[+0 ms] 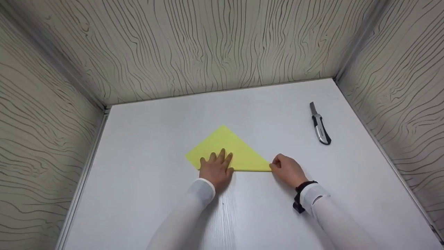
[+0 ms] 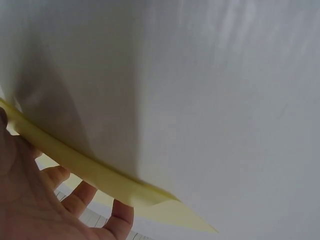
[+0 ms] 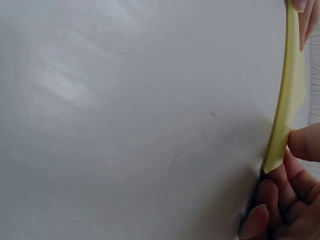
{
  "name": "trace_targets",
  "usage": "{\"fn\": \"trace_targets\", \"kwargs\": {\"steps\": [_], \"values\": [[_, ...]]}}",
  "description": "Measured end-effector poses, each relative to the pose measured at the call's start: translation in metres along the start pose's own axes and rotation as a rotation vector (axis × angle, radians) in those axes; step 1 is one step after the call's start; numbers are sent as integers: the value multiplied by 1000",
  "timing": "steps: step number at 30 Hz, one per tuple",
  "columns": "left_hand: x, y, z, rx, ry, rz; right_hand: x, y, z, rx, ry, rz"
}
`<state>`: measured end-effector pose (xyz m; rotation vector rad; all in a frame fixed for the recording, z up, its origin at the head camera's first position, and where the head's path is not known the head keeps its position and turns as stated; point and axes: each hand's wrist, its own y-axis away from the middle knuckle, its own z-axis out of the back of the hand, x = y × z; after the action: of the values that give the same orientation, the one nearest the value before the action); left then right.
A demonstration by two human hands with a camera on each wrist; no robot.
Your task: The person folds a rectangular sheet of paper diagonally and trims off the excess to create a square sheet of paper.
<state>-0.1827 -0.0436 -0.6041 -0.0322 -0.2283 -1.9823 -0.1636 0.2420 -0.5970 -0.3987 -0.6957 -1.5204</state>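
- I see the left hand (image 1: 215, 172) spread over the yellow paper (image 1: 239, 150), mid-way along the white table (image 1: 145, 139); slack pressure could let the paper slip.
- The right hand (image 1: 288, 170) pinches its right corner; tugging could crease it.

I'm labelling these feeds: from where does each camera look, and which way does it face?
Head: worn on the head, facing forward and down at the white tabletop, folded yellow paper sheet and silver-and-black utility knife; the left hand, right hand and white sleeves show.
Left wrist: worn there, facing the paper's near edge; part of the left hand shows.
Right wrist: worn there, facing the paper's pinched corner; part of the right hand shows, with some left-hand fingers at top right.
The two wrist views share the paper and tabletop.
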Motion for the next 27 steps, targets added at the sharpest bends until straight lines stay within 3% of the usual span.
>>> {"fn": "trace_targets", "kwargs": {"steps": [8,18,27], "values": [[0,0,-1,0,-18,-2,-3,3,4,33,2,-36],[-1,1,1,9,0,4,-8,5,8,32,-54,-50],[-1,1,2,29,13,14,-12,2,19,89,-126,-111]]}}
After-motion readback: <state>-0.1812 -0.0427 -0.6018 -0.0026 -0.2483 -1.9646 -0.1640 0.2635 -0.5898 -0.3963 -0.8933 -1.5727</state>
